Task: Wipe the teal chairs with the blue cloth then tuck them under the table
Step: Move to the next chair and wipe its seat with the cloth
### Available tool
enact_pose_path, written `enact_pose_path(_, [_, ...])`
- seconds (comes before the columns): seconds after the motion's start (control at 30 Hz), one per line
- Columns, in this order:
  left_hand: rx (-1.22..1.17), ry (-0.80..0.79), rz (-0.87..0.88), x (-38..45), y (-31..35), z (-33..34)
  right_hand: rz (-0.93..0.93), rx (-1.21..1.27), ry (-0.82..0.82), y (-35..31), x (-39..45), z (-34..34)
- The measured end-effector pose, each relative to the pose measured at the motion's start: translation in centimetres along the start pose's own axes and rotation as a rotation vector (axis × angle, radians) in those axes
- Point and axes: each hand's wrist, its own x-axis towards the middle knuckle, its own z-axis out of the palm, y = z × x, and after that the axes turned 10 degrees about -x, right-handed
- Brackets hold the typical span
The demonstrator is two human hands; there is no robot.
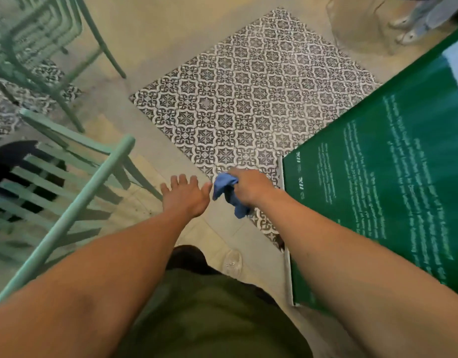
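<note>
1. Right hand (249,187) curls tight around the bunched blue cloth (229,193), whose ends dangle above the patterned floor tiles (248,99).
2. Left hand (185,196) is spread flat, fingers straight, gripping nothing, just beside the cloth.
3. Nearest teal chair (67,200) stands to the left, apart from both hands.
4. Second teal chair (42,42) sits farther back.

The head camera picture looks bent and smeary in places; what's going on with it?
Head view: the wide lens bows the straight edges of the green board; motion blur smears its white text and the teal chairs; the patterned tiles, the left hand and the blue cloth look sharper; lighting is soft and warm.
</note>
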Motion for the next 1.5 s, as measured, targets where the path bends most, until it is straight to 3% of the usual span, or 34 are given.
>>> enact_pose_path(0.2, [-0.12,0.088,-0.08,8.2,2.6,-5.5,-0.09,-0.162,0.022,0.7,8.7,-8.8])
enact_pose_path(0.4, [-0.273,0.165,-0.145,19.5,1.8,-11.9,-0.184,-0.293,0.02,-4.2,20.7,-15.7])
enact_pose_path(0.53, [-0.433,0.214,-0.252,25.4,-1.7,-16.7,-0.313,-0.412,-0.011,-11.0,27.7,-20.0])
enact_pose_path(0.77, [-0.713,0.417,-0.626,26.7,-13.3,-22.2,-0.804,-0.85,-0.059,-30.5,33.5,-23.4])
enact_pose_path(1.03, [-1.073,0.792,-1.268,19.6,-24.6,-21.7,-1.342,-1.432,0.052,-52.4,27.3,-17.9])
enact_pose_path(1.23, [-1.253,0.73,-1.682,14.9,-27.5,-17.0,-1.776,-1.495,0.096,-60.3,21.6,-11.5])
enact_pose_path(1.4, [-1.351,0.626,-1.925,14.1,-29.2,-13.4,-1.928,-1.374,-0.143,-62.9,22.1,-4.1])
enact_pose_path(1.5, [-1.392,0.582,-2.013,14.9,-30.5,-10.2,-1.919,-1.236,-0.286,-63.5,23.9,0.6])
